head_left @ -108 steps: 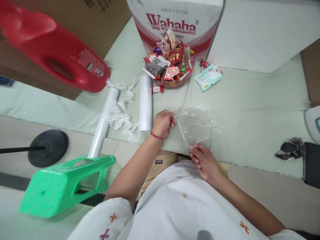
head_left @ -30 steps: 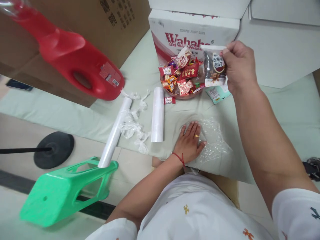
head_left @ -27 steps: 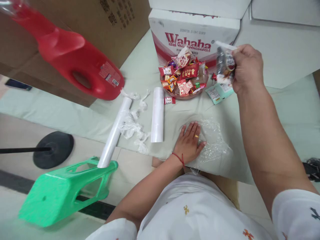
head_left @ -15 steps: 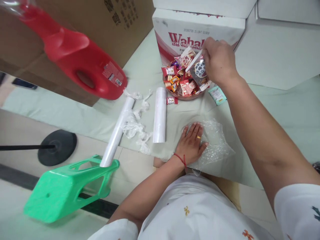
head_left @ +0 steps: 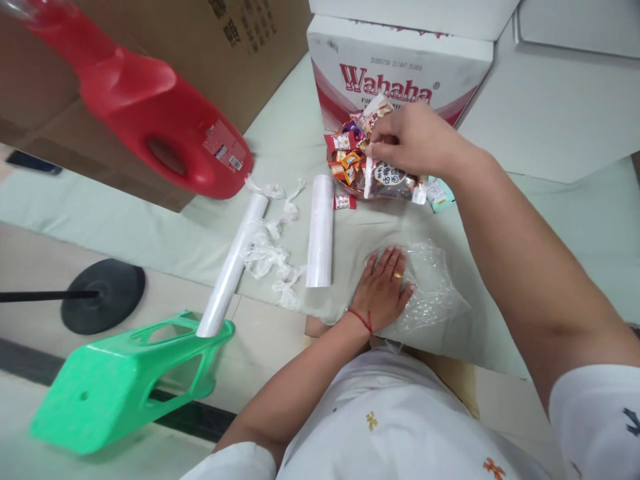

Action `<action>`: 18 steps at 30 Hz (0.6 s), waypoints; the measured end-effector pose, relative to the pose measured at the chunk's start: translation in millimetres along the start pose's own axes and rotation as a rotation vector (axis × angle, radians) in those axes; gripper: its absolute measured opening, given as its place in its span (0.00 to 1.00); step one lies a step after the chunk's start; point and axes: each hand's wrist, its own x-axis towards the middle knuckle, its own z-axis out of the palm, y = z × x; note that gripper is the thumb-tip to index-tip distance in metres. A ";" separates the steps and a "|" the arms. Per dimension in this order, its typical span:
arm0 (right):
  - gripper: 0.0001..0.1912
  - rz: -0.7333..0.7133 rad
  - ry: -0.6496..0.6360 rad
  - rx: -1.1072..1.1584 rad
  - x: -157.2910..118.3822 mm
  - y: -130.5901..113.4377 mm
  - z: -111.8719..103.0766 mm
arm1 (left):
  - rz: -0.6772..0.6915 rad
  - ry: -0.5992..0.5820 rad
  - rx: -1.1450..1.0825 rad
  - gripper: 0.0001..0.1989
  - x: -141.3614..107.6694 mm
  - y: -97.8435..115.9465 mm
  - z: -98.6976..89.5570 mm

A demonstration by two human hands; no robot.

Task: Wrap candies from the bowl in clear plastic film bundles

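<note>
My left hand [head_left: 381,288] lies flat with its fingers apart on the cloth-covered table, at the left part of a crumpled clear plastic sheet [head_left: 434,287]. Over a round bowl of wrapped snacks, my right hand [head_left: 417,141] pinches a dark snack packet [head_left: 393,181] by its upper edge. That packet covers the bowl's right part. Red, orange and purple sweets [head_left: 345,163] show at the bowl's left side. A small red packet [head_left: 345,201] rests just in front of the bowl, and a teal packet [head_left: 440,195] is partly hidden to its right.
Two white rolls [head_left: 320,233] [head_left: 233,267] lie left of centre, with crumpled plastic strips [head_left: 267,250] between them. A red jug [head_left: 165,127], a brown carton [head_left: 270,60], a white Wahaha box [head_left: 400,60] and a green stool [head_left: 115,380] stand around.
My right hand has moved left and slightly down with the dark packet, which now hangs lower across the front of the bowl. My left hand keeps its place.
</note>
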 end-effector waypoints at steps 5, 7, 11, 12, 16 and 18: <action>0.18 0.063 -0.050 0.249 -74.8 -0.9 12.6 | -0.001 0.133 -0.199 0.31 -2.0 -8.3 6.8; 0.19 0.088 -0.162 0.292 -104.5 1.8 22.8 | 0.029 0.201 -0.320 0.33 -3.1 -14.5 9.6; 0.19 0.070 -0.386 0.335 -140.9 4.0 39.8 | 0.087 0.223 -0.545 0.42 -5.0 -32.7 11.4; 0.19 0.068 -0.405 0.335 -145.8 3.7 41.8 | 0.092 0.210 -0.609 0.44 -5.3 -38.0 11.1; 0.21 0.061 -0.447 0.319 -155.3 0.5 46.8 | 0.086 0.121 -1.022 0.46 -4.3 -56.4 9.0; 0.21 -0.032 -0.495 0.302 -154.7 -0.2 52.4 | 0.029 0.085 -1.180 0.44 -2.9 -60.5 7.2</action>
